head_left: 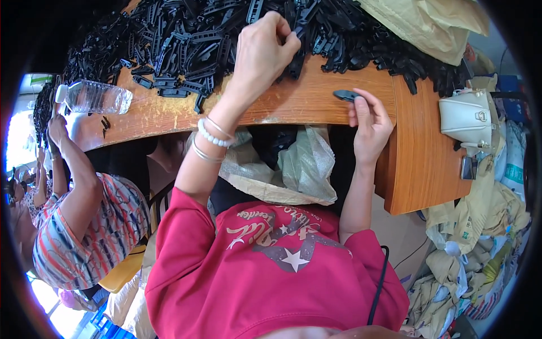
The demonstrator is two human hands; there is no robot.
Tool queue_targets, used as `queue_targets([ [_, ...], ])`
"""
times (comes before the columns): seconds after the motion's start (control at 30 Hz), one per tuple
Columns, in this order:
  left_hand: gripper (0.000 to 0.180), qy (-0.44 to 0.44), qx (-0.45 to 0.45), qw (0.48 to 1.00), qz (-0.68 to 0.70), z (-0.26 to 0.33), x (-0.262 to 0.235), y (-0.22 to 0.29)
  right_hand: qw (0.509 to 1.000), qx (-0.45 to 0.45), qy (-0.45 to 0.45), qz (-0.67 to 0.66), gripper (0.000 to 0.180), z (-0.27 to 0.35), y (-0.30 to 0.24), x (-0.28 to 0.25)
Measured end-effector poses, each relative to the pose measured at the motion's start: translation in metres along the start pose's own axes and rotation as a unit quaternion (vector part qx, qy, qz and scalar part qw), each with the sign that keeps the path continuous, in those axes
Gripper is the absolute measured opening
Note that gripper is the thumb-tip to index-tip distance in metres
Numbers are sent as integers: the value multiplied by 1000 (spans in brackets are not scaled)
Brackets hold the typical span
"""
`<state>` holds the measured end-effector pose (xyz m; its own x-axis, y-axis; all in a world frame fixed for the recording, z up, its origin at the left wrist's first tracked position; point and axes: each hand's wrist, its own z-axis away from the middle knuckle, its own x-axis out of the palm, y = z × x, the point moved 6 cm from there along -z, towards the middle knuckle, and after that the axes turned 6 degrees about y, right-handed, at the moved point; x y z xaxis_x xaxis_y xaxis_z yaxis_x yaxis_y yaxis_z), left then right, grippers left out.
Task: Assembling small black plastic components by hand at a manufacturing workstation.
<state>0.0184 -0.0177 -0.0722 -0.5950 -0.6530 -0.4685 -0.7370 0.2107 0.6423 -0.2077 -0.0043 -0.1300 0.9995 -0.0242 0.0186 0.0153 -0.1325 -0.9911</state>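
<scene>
A large heap of small black plastic parts [192, 48], many long and slotted, covers the far side of the wooden table [259, 107]. My left hand [262, 51], with bracelets at its wrist, reaches over the heap's near edge. Its fingers are curled, thumb and forefinger close together; whatever they may hold is lost against the dark parts behind. Over the table to the right, my right hand [372, 121] pinches a dark oval plastic piece [344, 95] by one end between thumb and forefinger.
An open woven sack [307, 158] hangs below the table's front edge. A clear plastic bottle [99, 97] lies at the left, near a co-worker's arm [79, 158]. Tan sacking [429, 25] lies at the far right. A white handbag [467, 120] rests at the table's right edge.
</scene>
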Motion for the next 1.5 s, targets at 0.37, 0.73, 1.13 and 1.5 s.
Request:
queue_targets([
  [0.37,54,-171,-297,827,446,61,10,-1,977,-5,-171,-125,20,12,-5,42],
  [0.73,18,-196,-309,863,348,84,4,-14,984,-41,-166,-51,14,14,-8,38],
  [1.13,37,-252,-132,935,212,86,-7,35,990,-94,-85,-60,27,21,-12,33],
  [1.5,32,-198,-45,960,194,86,-14,29,976,-39,-148,-155,32,9,3,43],
])
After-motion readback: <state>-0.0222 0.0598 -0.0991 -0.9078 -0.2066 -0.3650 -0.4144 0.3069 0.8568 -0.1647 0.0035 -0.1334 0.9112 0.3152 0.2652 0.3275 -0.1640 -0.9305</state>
